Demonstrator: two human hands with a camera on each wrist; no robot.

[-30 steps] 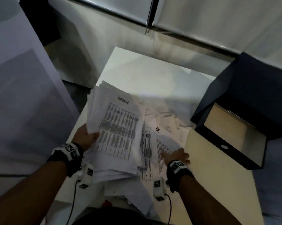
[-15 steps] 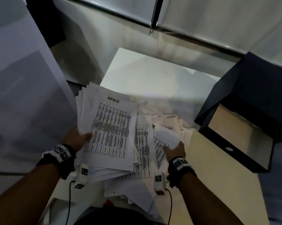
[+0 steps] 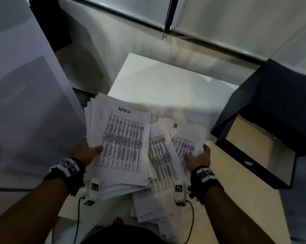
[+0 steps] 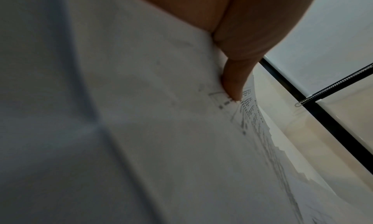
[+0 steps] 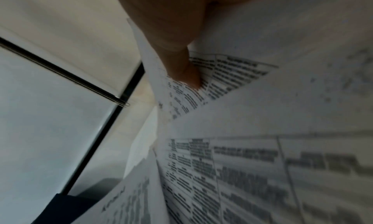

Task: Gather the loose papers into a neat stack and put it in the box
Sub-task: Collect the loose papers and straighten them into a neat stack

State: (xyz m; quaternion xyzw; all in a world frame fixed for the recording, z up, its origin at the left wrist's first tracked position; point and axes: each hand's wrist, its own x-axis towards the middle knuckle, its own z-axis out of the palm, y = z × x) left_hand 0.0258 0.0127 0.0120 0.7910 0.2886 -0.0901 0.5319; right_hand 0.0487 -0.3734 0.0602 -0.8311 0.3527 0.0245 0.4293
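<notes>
A messy pile of printed papers (image 3: 124,143) lies on the table, its top sheet marked with a handwritten word and dense columns of text. My left hand (image 3: 88,152) grips the left edge of that pile, thumb on top; in the left wrist view the thumb (image 4: 232,83) presses on the papers (image 4: 161,115). My right hand (image 3: 198,158) holds a smaller bunch of sheets (image 3: 187,138) at the right side, thumb (image 5: 187,74) pinching them. The dark box (image 3: 264,138) stands open to the right of the papers, its pale inside showing.
The white table (image 3: 157,81) stretches beyond the pile; more loose sheets (image 3: 148,208) hang over its near edge. A large pale board (image 3: 25,103) leans at the left. Window blinds with a cord (image 3: 164,30) run along the back.
The left hand has squared its bundle and shifted it slightly left. The right hand has moved right and taken hold of the sheets nearest the box.
</notes>
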